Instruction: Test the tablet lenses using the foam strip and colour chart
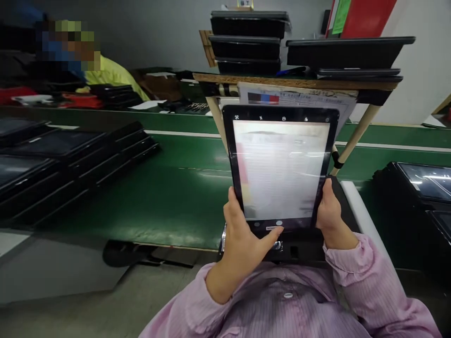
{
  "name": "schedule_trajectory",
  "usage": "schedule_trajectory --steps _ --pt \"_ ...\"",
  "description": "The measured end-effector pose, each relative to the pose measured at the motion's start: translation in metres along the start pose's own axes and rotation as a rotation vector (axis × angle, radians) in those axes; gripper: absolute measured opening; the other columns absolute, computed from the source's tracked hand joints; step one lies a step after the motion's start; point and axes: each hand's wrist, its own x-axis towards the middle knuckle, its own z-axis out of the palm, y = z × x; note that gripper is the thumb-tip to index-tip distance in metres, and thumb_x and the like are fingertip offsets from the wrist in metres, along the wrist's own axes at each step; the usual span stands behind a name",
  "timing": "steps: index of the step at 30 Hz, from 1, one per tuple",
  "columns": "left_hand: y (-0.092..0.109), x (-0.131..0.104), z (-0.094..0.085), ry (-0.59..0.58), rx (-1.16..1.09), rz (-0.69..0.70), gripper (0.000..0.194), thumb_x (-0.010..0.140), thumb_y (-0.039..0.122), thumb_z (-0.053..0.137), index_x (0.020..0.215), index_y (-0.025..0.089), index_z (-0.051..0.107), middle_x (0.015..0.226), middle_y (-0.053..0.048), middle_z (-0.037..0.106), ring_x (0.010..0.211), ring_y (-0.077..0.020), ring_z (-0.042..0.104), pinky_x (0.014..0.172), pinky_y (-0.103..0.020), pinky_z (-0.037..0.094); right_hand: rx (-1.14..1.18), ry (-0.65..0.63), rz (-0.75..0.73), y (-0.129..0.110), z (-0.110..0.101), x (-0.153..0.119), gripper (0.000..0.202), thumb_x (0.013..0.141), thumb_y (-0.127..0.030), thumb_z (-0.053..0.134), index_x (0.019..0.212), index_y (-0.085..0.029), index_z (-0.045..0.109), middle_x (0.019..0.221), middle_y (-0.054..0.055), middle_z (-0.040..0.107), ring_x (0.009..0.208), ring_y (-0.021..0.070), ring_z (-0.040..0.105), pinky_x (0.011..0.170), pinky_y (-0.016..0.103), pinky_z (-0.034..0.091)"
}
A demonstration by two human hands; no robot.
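Observation:
A black-framed tablet [282,169] is held upright, its lit screen showing a blurred pale page with reddish and yellow patches on the left and a row of small icons along the top. My left hand [243,239] grips its lower left corner, the thumb lying near the bottom edge by a round on-screen button. On the right side, my right hand [333,213] holds the lower edge of the frame, thumb along the side. Behind the tablet, printed sheets [299,96] hang from a wooden shelf [303,83]. Below it lies a black object, partly hidden.
Stacked black trays [248,47] and a wide black tray [348,54] stand on the shelf. Piles of dark flat panels [70,159] lie on the green bench [176,197] at left, more panels [426,183] at right. A person in yellow [118,75] is at the back left.

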Motion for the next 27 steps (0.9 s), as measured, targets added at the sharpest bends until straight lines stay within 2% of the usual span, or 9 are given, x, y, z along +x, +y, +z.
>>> schedule_trajectory --steps 5,13,20,22,23,25,27 --pt "0.002 0.001 0.003 0.001 0.003 -0.026 0.132 0.076 0.068 0.084 0.171 0.018 0.008 0.147 -0.024 0.045 0.138 -0.0427 0.051 0.113 -0.066 0.047 0.016 -0.001 -0.04 -0.002 0.007 0.001 0.086 0.073 -0.097 0.06 0.117 -0.026 0.079 0.125 0.01 0.08 0.152 0.0366 0.052 0.12 0.058 0.052" --pt "0.005 0.0 0.004 0.0 0.086 0.011 0.148 0.068 0.074 0.088 0.172 0.019 -0.002 0.142 -0.022 0.045 0.132 -0.0423 0.054 0.108 -0.066 0.05 0.115 -0.029 -0.024 -0.002 0.008 0.001 0.077 0.07 -0.093 0.069 0.11 -0.028 0.079 0.123 0.006 0.081 0.152 0.0345 0.052 0.123 0.053 0.051" --pt "0.003 -0.003 0.008 0.047 0.025 -0.007 0.145 0.066 0.078 0.088 0.172 0.017 0.009 0.144 -0.024 0.048 0.133 -0.0424 0.055 0.109 -0.065 0.05 0.048 -0.051 -0.046 -0.005 0.009 0.004 0.082 0.072 -0.097 0.062 0.114 -0.028 0.079 0.127 0.006 0.08 0.154 0.0345 0.05 0.124 0.054 0.05" --pt "0.0 -0.001 0.005 0.066 -0.092 -0.032 0.132 0.07 0.074 0.088 0.17 0.019 0.022 0.144 -0.022 0.052 0.134 -0.0405 0.057 0.111 -0.062 0.05 0.03 -0.055 -0.04 -0.003 0.007 0.001 0.085 0.074 -0.097 0.059 0.118 -0.028 0.078 0.126 0.007 0.08 0.152 0.0349 0.052 0.123 0.055 0.05" --pt "-0.002 0.001 0.002 0.078 -0.209 -0.062 0.117 0.076 0.071 0.085 0.167 0.021 0.031 0.142 -0.019 0.056 0.132 -0.0376 0.06 0.112 -0.059 0.051 0.013 -0.058 -0.031 -0.001 0.006 -0.001 0.087 0.075 -0.098 0.057 0.121 -0.027 0.077 0.125 0.008 0.08 0.151 0.0356 0.053 0.122 0.056 0.051" --pt "-0.005 0.008 -0.006 0.114 -0.534 -0.182 0.081 0.089 0.066 0.075 0.156 0.028 0.05 0.135 -0.012 0.067 0.122 -0.0293 0.068 0.107 -0.048 0.057 -0.05 -0.06 -0.021 0.003 0.002 -0.009 0.093 0.078 -0.1 0.049 0.128 -0.027 0.075 0.127 0.008 0.079 0.149 0.0368 0.055 0.121 0.058 0.052" --pt "-0.005 0.016 -0.014 0.138 -0.829 -0.355 0.059 0.091 0.063 0.075 0.142 0.034 0.064 0.132 -0.005 0.073 0.118 -0.0235 0.071 0.099 -0.037 0.062 -0.162 -0.08 -0.078 0.003 -0.002 -0.02 0.094 0.085 -0.098 0.041 0.141 -0.028 0.069 0.138 0.007 0.075 0.152 0.0354 0.053 0.123 0.057 0.05"
